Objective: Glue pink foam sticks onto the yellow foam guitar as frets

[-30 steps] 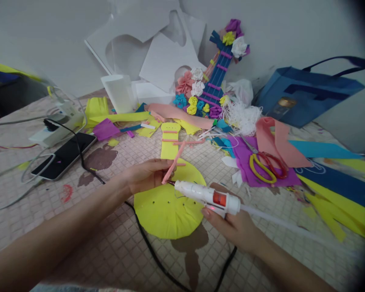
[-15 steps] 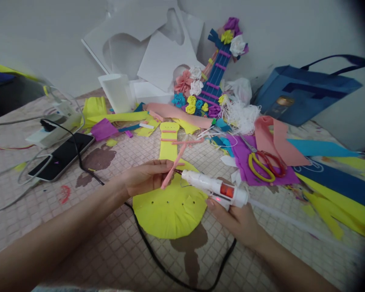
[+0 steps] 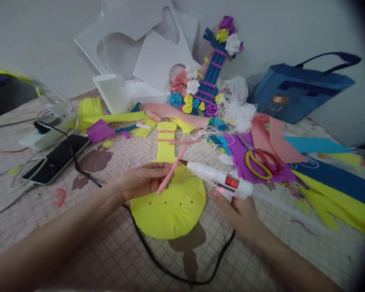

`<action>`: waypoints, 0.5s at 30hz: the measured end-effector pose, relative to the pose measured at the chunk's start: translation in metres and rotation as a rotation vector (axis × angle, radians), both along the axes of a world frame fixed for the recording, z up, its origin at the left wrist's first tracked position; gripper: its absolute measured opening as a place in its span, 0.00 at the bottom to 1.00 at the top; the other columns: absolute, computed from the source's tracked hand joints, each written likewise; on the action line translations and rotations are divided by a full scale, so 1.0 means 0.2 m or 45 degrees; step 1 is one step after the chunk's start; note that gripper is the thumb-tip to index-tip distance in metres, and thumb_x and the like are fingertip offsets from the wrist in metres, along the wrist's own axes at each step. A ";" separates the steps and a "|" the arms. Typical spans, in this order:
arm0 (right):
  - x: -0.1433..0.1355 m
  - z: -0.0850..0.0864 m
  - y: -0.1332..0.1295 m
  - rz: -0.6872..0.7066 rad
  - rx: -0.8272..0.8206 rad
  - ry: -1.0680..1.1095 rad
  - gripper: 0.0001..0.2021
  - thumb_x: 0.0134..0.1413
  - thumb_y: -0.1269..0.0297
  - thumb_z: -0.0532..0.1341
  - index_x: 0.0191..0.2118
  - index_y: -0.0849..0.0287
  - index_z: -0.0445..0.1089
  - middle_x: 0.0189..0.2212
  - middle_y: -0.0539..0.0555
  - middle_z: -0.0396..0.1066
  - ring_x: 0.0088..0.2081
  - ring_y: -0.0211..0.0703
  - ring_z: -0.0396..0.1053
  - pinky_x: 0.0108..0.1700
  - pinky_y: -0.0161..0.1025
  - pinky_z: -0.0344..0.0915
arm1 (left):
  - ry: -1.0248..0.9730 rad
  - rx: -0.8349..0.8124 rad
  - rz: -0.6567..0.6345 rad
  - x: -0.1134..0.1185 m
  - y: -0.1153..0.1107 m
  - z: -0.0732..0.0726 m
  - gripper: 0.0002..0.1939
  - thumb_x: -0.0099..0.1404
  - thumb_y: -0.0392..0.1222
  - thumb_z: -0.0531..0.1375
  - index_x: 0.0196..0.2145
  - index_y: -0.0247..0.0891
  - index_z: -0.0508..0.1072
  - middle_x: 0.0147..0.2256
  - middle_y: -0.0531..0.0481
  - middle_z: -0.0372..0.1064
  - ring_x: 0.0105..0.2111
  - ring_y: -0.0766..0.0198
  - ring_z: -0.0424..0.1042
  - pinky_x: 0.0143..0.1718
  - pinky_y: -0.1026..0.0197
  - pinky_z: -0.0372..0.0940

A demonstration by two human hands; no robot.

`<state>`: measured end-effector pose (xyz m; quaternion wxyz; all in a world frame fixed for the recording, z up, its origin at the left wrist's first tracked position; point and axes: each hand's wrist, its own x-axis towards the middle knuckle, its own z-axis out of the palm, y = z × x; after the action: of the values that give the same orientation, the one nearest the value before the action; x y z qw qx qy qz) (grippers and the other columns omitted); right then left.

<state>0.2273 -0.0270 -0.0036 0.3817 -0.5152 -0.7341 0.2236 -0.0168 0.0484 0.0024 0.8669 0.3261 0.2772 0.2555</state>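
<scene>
My left hand pinches a thin pink paper strip, held at a slant above the table. In my right hand is a white glue gun with a small red light lit; its dark nozzle touches or nearly touches the strip. Below both hands lies a yellow guitar-shaped cutout with a row of small holes across its round body. Pink strips cross its neck, and one loose pink strip sticks out to the right. My left hand hides part of the cutout's middle.
A decorated blue guitar leans at the back beside white string. Scissors lie on purple paper at right, near a blue bag. A phone and power strip are at left. A black cord loops in front.
The glue gun has shifted slightly up and right, its nozzle now higher along the pink strip. The strip has turned a little in my left hand. The whole view has shifted slightly.
</scene>
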 end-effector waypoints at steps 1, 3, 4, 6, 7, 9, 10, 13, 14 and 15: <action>0.00 0.00 0.00 -0.001 0.009 0.004 0.05 0.58 0.62 0.56 0.38 0.56 0.65 0.31 0.52 0.69 0.38 0.46 0.68 0.39 0.39 0.64 | -0.001 0.000 -0.010 0.00 0.00 0.00 0.09 0.57 0.37 0.65 0.36 0.31 0.74 0.26 0.52 0.67 0.24 0.74 0.65 0.25 0.72 0.60; 0.00 0.01 0.01 -0.006 0.039 0.016 0.05 0.58 0.63 0.56 0.39 0.55 0.66 0.32 0.52 0.70 0.36 0.45 0.68 0.39 0.39 0.65 | -0.003 0.003 -0.025 0.00 0.00 0.00 0.09 0.57 0.37 0.65 0.36 0.31 0.74 0.26 0.52 0.67 0.24 0.74 0.65 0.25 0.72 0.60; 0.00 0.01 0.01 -0.015 0.051 0.020 0.05 0.58 0.63 0.56 0.39 0.56 0.66 0.31 0.51 0.70 0.35 0.44 0.68 0.39 0.39 0.65 | -0.003 0.004 -0.025 0.00 -0.01 0.00 0.10 0.57 0.37 0.65 0.37 0.31 0.74 0.26 0.52 0.67 0.24 0.74 0.65 0.25 0.72 0.60; 0.00 0.01 0.01 -0.043 0.061 0.026 0.05 0.58 0.62 0.56 0.37 0.56 0.66 0.30 0.51 0.70 0.33 0.43 0.68 0.37 0.39 0.65 | 0.000 0.003 -0.016 0.00 -0.01 0.00 0.10 0.57 0.36 0.65 0.38 0.30 0.74 0.27 0.51 0.68 0.24 0.74 0.65 0.25 0.72 0.60; 0.00 0.01 0.01 -0.059 0.059 0.035 0.06 0.58 0.61 0.56 0.36 0.56 0.66 0.29 0.51 0.69 0.33 0.43 0.68 0.36 0.39 0.65 | -0.002 0.003 -0.010 0.00 -0.01 0.00 0.10 0.57 0.36 0.65 0.38 0.30 0.74 0.27 0.51 0.67 0.24 0.74 0.65 0.25 0.72 0.59; 0.01 0.01 0.00 -0.086 0.040 0.066 0.07 0.58 0.60 0.55 0.34 0.56 0.66 0.27 0.51 0.69 0.31 0.43 0.68 0.35 0.39 0.66 | -0.016 0.004 -0.013 0.00 -0.01 0.01 0.10 0.57 0.35 0.64 0.39 0.30 0.74 0.26 0.52 0.66 0.24 0.74 0.64 0.24 0.72 0.58; 0.01 0.01 0.00 -0.102 0.029 0.087 0.07 0.58 0.60 0.55 0.34 0.57 0.66 0.26 0.50 0.68 0.30 0.42 0.67 0.33 0.38 0.66 | -0.024 0.005 -0.019 0.00 -0.01 0.01 0.11 0.58 0.35 0.64 0.39 0.31 0.74 0.25 0.53 0.66 0.23 0.74 0.64 0.24 0.72 0.58; 0.01 0.02 0.00 -0.138 -0.011 0.163 0.08 0.58 0.59 0.56 0.33 0.57 0.66 0.22 0.48 0.64 0.26 0.40 0.65 0.28 0.37 0.64 | -0.027 0.008 -0.025 0.00 -0.01 0.01 0.11 0.58 0.35 0.64 0.39 0.31 0.73 0.25 0.53 0.64 0.23 0.74 0.63 0.23 0.72 0.57; 0.00 0.02 0.00 -0.141 -0.021 0.184 0.08 0.58 0.59 0.56 0.33 0.57 0.67 0.21 0.48 0.63 0.25 0.39 0.64 0.27 0.36 0.63 | -0.017 0.013 -0.026 0.00 -0.01 0.01 0.10 0.58 0.35 0.64 0.39 0.31 0.73 0.25 0.53 0.64 0.23 0.74 0.63 0.23 0.72 0.57; 0.00 0.02 0.00 -0.143 -0.025 0.201 0.08 0.58 0.59 0.56 0.33 0.57 0.67 0.20 0.48 0.63 0.23 0.39 0.63 0.25 0.36 0.62 | -0.007 0.019 -0.027 0.00 -0.01 0.01 0.10 0.57 0.36 0.64 0.38 0.31 0.73 0.25 0.53 0.63 0.23 0.74 0.62 0.23 0.72 0.57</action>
<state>0.2280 -0.0265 0.0008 0.4452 -0.5402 -0.6694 0.2488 -0.0169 0.0460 0.0043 0.8679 0.3347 0.2695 0.2491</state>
